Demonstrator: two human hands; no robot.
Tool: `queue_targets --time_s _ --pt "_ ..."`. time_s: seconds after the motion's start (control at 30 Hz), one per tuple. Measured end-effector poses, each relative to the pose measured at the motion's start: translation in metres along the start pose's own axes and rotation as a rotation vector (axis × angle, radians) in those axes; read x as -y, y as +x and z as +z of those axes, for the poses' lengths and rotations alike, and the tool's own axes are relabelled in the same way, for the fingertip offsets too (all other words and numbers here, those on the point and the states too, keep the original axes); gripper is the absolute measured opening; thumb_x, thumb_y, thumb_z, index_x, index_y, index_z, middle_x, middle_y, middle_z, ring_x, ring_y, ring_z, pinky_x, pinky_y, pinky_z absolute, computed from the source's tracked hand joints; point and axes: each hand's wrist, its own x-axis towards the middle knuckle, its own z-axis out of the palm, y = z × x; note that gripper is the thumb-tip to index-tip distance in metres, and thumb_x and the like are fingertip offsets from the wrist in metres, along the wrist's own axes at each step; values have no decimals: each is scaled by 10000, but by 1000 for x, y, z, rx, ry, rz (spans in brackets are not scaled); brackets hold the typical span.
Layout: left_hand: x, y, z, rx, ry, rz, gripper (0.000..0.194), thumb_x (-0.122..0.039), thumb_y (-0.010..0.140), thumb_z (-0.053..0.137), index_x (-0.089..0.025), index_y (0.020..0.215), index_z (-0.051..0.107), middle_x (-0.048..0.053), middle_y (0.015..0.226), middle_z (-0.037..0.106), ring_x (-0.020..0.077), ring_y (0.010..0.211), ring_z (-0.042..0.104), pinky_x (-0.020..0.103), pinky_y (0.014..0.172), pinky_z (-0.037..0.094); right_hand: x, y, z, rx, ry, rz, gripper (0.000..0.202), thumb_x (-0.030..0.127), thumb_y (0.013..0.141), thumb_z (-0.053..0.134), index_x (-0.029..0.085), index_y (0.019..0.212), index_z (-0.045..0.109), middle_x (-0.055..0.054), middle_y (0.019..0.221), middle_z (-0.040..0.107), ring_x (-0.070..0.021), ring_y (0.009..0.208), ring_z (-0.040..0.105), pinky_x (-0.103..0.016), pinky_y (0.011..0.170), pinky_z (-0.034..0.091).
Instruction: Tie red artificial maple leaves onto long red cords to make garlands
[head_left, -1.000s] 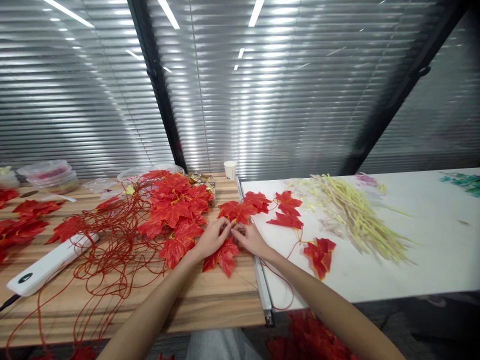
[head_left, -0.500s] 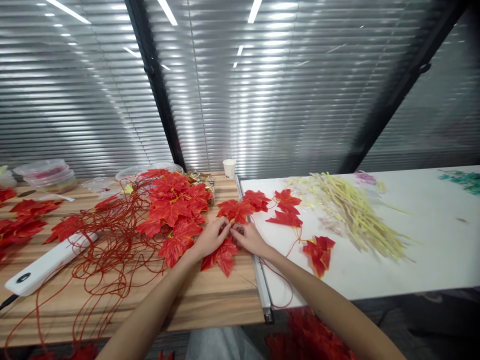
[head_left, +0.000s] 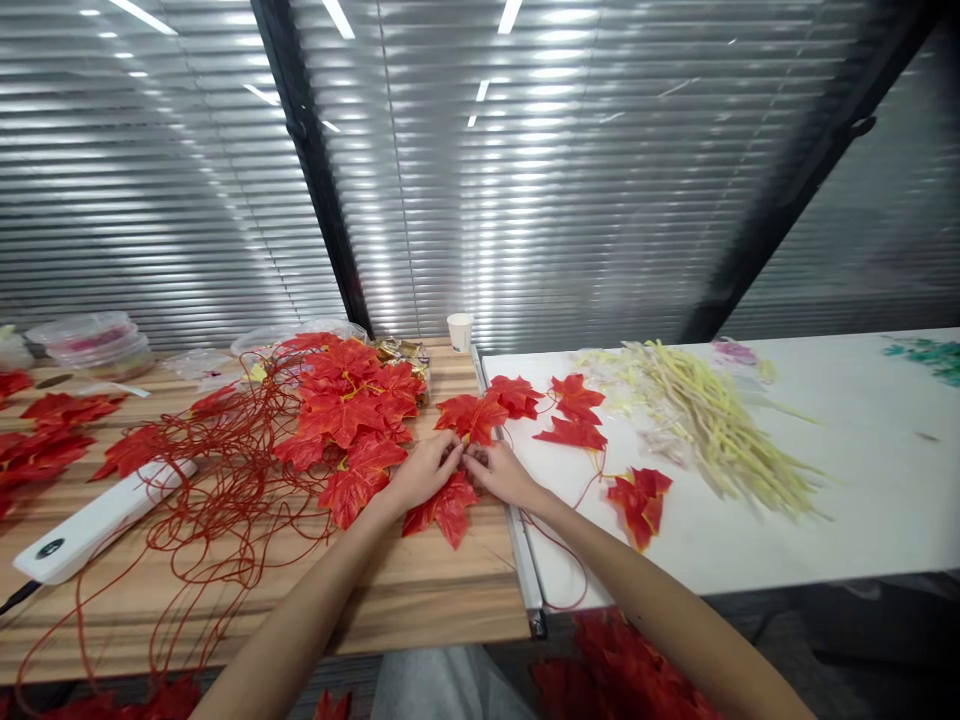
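My left hand (head_left: 429,470) and my right hand (head_left: 496,472) meet fingertip to fingertip over the wooden table, both with fingers pinched. What they pinch is too small to make out. Just beyond the fingers lies a red maple leaf (head_left: 471,415), and another red leaf (head_left: 444,508) spreads out beneath them. A red cord (head_left: 574,560) runs from near my right hand onto the white table, where more red leaves (head_left: 576,398) are joined to it. To the left of my left hand is a pile of red leaves (head_left: 349,400).
Tangled red cord (head_left: 217,490) covers the wooden table (head_left: 427,600) at left, beside a white device (head_left: 97,525). A paper cup (head_left: 460,332) stands at the back. Yellow strips (head_left: 705,430) lie on the white table (head_left: 885,500). Plastic containers (head_left: 90,345) sit at far left.
Both hands stay together in nearly the same place, with only a slight change at the fingertips. The whole view has shifted a little.
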Motion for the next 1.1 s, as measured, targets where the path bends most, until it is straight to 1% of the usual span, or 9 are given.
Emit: queue_targets --time_s 0.3,0.63,0.87,1.1 --pt "1 0 0 14 6 8 171 -289 852 348 -185 756 445 17 734 554 145 673 516 252 615 374 -3 1 1 0 9 -13 238 133 803 423 163 588 523 -10 590 600 -132 554 536 -234 582 391" --pt "1 0 0 23 46 8 190 -300 857 331 -187 769 457 22 737 560 149 676 519 260 633 386 -3 0 0 4 3 -18 252 155 819 415 166 586 513 -3 573 591 -127 544 533 -225 573 387" --pt "1 -1 1 20 72 19 179 -274 862 314 -188 780 448 30 765 555 154 696 518 267 644 395 -9 -1 3 5 -30 -31 258 175 827 415 168 582 495 -1 574 585 -124 537 529 -223 566 379" --pt "2 -1 1 35 108 20 169 -262 859 304 -189 779 434 30 759 553 156 693 520 269 641 396 -6 0 1 20 -26 -32 258 160 827 410 165 583 492 0 571 578 -120 527 518 -224 566 374"
